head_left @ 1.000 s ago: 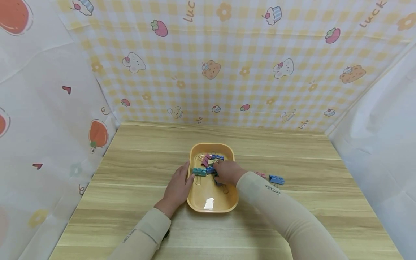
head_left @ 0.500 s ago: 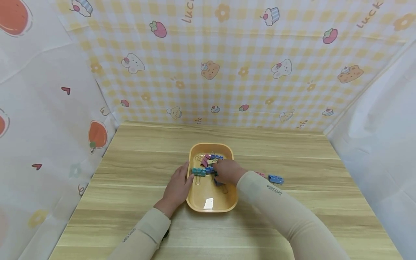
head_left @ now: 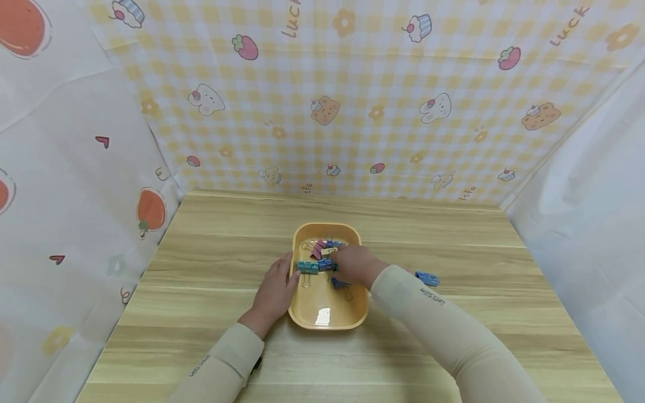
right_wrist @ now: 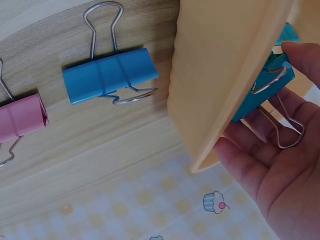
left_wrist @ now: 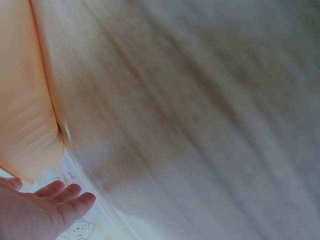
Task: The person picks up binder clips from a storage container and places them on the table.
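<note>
A yellow-orange tray (head_left: 308,310) holds several binder clips. My left hand (head_left: 274,291) lies along its left side, fingers fairly straight, with the thumb at the rim. My right hand (head_left: 356,265) reaches inside over the right wall. In the right wrist view, its thumb and fingers hold a teal binder clip (right_wrist: 267,87) with metal loops. Left of that hand in the tray are a pale yellow clip (head_left: 328,253), a pink clip (head_left: 318,248), a blue clip (head_left: 325,265) and another teal clip (head_left: 307,267). A dark blue clip (head_left: 340,283) lies just below the hand.
On the wooden table (head_left: 227,235), right of the tray, lies a blue binder clip (head_left: 427,278). The right wrist view shows a blue clip (right_wrist: 110,75) and a pink clip (right_wrist: 20,117) outside the tray wall. A checked cloth (head_left: 363,73) hangs behind the table.
My right hand has shifted slightly, and more of the dark blue clip below it shows. The sleeve now covers the pink clip on the table. My left hand stays in place.
</note>
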Motion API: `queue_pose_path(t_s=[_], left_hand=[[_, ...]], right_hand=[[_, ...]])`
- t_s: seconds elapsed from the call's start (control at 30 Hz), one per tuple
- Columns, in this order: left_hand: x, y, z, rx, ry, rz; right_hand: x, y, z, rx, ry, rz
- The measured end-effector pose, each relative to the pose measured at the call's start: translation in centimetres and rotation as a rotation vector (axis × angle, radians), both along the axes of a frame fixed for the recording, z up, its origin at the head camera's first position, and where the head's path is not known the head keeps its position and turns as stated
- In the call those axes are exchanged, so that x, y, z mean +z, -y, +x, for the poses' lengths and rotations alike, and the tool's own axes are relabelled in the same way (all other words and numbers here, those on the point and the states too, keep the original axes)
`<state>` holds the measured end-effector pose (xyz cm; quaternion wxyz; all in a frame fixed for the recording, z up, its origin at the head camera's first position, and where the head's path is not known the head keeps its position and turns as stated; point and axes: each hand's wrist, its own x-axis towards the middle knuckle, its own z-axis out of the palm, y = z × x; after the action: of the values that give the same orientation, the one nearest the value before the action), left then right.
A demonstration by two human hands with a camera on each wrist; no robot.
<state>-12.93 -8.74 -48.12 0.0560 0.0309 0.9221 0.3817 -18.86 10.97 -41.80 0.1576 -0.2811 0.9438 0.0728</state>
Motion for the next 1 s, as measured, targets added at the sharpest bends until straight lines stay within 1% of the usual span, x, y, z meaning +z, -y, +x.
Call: queue_pose_path(t_s=[0.17, 0.27, 0.43, 0.6, 0.77, 1.0], left_hand=[[-0.2, 0.1, 0.0, -0.003, -0.020, 0.006], [-0.2, 0.1, -0.1, 0.001, -0.018, 0.008], [-0.4, 0.0, -0.2, 0.003, -0.007, 0.002], [-0.3, 0.0, -0.1, 0.006, 0.000, 0.008], [-0.2, 0.0, -0.1, 0.009, 0.005, 0.007], [-0.2, 0.0, -0.1, -0.001, 0.008, -0.003]], right_hand=[[0.4, -0.1, 0.2, -0.004, -0.006, -0.001], [0.7, -0.2, 0.3, 0.002, -0.019, -0.006], [1.4, -0.5, 0.7, -0.001, -0.011, -0.055], [1.9, -1.0, 1.1, -0.004, -0.016, -0.093], [2.1, -1.4, 1.1, -0.009, -0.047, -0.100], [1.9, -2.1, 0.9, -0.050, -0.058, -0.123]])
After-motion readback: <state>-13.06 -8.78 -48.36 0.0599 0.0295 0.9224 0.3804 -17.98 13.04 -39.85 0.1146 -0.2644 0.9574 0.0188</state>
